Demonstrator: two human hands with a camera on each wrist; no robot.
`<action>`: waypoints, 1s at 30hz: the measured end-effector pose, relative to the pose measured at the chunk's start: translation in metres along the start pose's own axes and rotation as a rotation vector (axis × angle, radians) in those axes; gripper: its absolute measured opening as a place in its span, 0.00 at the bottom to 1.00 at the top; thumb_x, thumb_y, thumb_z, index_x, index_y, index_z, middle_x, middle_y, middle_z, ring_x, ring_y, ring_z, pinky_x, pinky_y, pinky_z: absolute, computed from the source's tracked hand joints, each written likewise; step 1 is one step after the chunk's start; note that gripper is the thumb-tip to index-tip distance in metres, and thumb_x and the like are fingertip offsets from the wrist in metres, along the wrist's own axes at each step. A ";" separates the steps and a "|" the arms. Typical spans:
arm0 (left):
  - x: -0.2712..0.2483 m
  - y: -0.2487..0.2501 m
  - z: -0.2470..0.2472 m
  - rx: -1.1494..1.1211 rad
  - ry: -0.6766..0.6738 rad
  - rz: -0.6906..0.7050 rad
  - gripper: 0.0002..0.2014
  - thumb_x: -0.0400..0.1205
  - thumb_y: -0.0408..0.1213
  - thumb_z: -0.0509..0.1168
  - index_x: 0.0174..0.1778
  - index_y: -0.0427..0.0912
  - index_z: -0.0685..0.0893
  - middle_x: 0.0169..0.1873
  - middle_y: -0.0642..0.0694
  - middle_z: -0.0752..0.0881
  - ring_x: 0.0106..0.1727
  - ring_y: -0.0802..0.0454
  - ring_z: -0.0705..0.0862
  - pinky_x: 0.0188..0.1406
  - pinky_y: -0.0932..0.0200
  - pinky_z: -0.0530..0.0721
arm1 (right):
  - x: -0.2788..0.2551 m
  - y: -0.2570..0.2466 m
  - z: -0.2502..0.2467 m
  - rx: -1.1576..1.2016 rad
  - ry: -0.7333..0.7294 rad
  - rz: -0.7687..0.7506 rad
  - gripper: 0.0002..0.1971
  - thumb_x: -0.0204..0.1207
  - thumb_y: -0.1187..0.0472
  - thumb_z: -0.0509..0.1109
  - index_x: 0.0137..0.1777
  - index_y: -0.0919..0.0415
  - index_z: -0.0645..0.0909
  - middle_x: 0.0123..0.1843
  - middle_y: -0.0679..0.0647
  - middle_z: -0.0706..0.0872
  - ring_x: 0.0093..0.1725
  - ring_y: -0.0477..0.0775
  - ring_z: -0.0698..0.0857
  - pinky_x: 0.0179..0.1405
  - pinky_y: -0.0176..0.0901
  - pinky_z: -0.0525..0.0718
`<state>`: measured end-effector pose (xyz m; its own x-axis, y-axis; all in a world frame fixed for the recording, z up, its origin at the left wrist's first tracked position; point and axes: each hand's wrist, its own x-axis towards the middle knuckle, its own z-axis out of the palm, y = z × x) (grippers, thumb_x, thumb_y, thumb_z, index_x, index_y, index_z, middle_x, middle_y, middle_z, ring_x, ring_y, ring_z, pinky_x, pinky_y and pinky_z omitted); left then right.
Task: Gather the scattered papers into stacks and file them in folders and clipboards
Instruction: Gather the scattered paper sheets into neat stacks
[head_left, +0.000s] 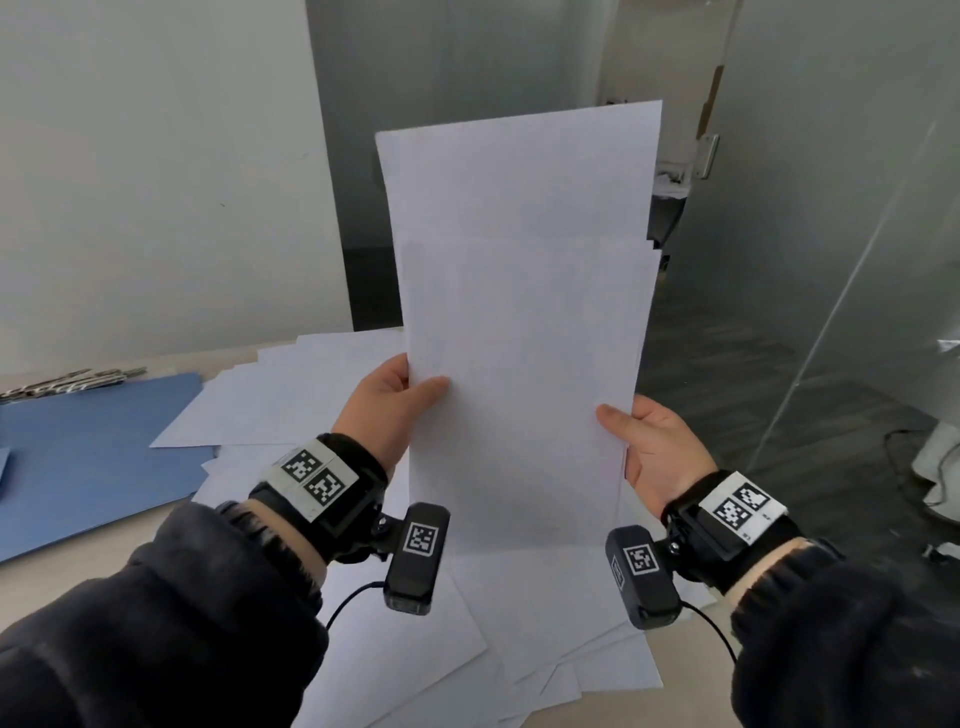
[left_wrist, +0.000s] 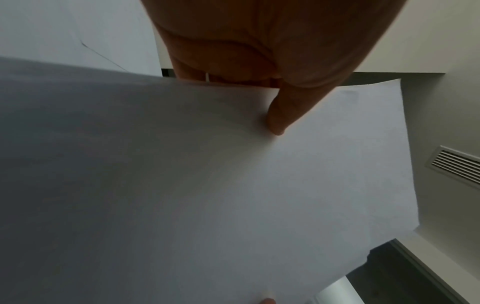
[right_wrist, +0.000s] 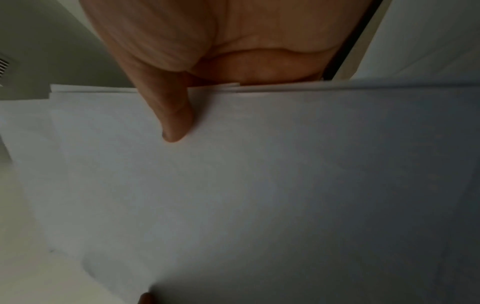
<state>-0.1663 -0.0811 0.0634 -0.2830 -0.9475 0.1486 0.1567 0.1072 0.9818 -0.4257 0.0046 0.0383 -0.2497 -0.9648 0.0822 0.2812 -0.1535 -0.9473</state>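
Both hands are pinching an upright stack of white paper sheets (head_left: 524, 332) at its lower side edges: the left hand (head_left: 387, 410) at 9 o'clock, thumb (left_wrist: 279, 117) lying on the front, the right hand (head_left: 657, 447) at 3 o'clock. Beneath, loose white sheets (head_left: 291, 395) are covering a beige tabletop (head_left: 62, 558); a blue folder (head_left: 98, 452) is lying at 9 o'clock, and pale walls are standing behind.
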 end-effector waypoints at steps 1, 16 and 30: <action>-0.003 -0.003 -0.001 -0.005 0.002 -0.004 0.11 0.82 0.29 0.68 0.60 0.41 0.87 0.55 0.41 0.91 0.57 0.39 0.89 0.64 0.40 0.84 | -0.002 0.000 -0.001 -0.003 -0.022 0.006 0.23 0.54 0.55 0.81 0.51 0.61 0.90 0.52 0.60 0.93 0.49 0.57 0.93 0.49 0.49 0.92; -0.026 -0.030 -0.001 0.013 -0.118 -0.049 0.22 0.71 0.32 0.71 0.62 0.39 0.85 0.55 0.41 0.91 0.56 0.41 0.90 0.56 0.47 0.86 | -0.011 0.022 -0.015 -0.193 -0.144 0.070 0.40 0.40 0.41 0.92 0.54 0.60 0.92 0.58 0.64 0.92 0.60 0.65 0.90 0.65 0.59 0.83; -0.031 -0.030 -0.004 0.224 -0.170 -0.044 0.15 0.82 0.28 0.68 0.62 0.47 0.83 0.52 0.52 0.92 0.52 0.56 0.91 0.46 0.62 0.84 | -0.018 0.022 -0.017 -0.206 -0.094 0.008 0.34 0.46 0.42 0.91 0.54 0.55 0.93 0.59 0.60 0.92 0.61 0.62 0.90 0.64 0.58 0.83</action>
<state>-0.1583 -0.0562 0.0293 -0.4427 -0.8906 0.1040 -0.0674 0.1487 0.9866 -0.4312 0.0226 0.0109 -0.1577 -0.9830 0.0938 0.0857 -0.1082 -0.9904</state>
